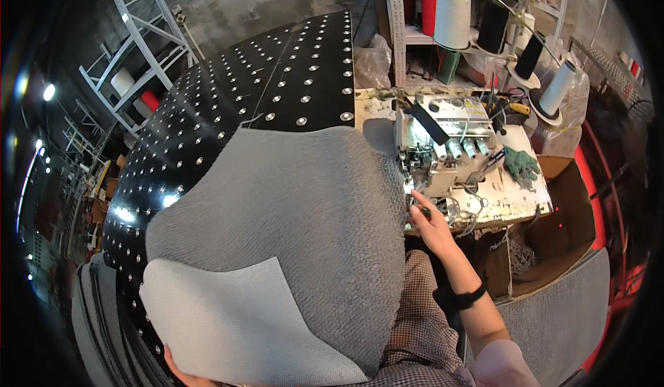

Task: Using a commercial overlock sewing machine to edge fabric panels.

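A large grey ribbed carpet mat [304, 186] lies over the table and my lap, its right edge running up to an overlock sewing machine [449, 138]. The near left part is folded over, showing a pale backing [228, 318]. My left hand [185, 374] grips the mat at this fold, low at the left; most of its fingers are hidden beneath. Beside the mat's right edge, just below the machine's sewing head, is my right hand [431, 228]. Its index finger points forward, and the other fingers curl around a small dark green thing I cannot make out.
Thread cones [453, 19] stand behind the machine. A green cloth [522, 168] lies on its worn tabletop; a cardboard box [553, 242] holding loose trimmings stands at the right. The black table [277, 62] has rows of metal studs. Stacked grey mats [97, 318] are at lower left.
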`<state>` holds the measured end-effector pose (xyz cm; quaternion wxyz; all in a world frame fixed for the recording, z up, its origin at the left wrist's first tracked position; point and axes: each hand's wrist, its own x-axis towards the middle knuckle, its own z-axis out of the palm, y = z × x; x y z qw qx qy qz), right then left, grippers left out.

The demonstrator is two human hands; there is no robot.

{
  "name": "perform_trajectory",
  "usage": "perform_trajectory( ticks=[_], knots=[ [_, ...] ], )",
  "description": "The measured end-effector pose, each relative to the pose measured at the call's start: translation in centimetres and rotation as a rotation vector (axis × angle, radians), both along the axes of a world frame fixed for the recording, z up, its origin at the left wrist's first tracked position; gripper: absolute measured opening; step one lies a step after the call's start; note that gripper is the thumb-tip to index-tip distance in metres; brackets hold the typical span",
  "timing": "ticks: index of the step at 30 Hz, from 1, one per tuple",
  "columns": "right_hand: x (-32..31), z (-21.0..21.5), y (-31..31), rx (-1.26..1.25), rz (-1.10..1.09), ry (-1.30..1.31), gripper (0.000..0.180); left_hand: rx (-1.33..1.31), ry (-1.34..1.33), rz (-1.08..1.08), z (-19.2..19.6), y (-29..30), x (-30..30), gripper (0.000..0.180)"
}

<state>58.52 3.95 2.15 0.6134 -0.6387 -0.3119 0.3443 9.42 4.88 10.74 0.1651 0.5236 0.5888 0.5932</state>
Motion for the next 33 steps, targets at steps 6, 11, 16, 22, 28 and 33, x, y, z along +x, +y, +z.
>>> perform_trajectory(
  ticks=[6,11,16,22,28,33],
  knots=[
    [-0.5,-2.2,3.3,0.126,-0.074,-0.023,0.048,-0.019,-0.235,0.103,0.9,-5.7,-2.4,0.051],
    [0.0,-2.2,3.2,0.142,-0.086,-0.416,0.043,-0.049,-0.448,0.185,0.2,-10.2,-4.9,0.052],
    [0.5,1.5,1.9,-0.180,-0.093,-0.482,0.039,-0.063,-0.668,0.276,0.5,-14.4,-5.8,0.052],
    [0.2,1.0,1.9,-0.174,-0.126,-0.533,0.039,-0.122,-0.947,0.193,-0.2,-15.9,-5.6,0.057],
    [-2.1,-1.3,-0.8,0.006,-0.074,-0.399,0.042,-0.119,-0.930,0.135,-2.8,-15.5,-6.2,0.062],
    [-5.6,-3.4,-3.9,-0.023,-0.029,-0.304,0.048,-0.130,-0.902,0.250,-3.6,-15.1,-6.1,0.064]
  ],
)
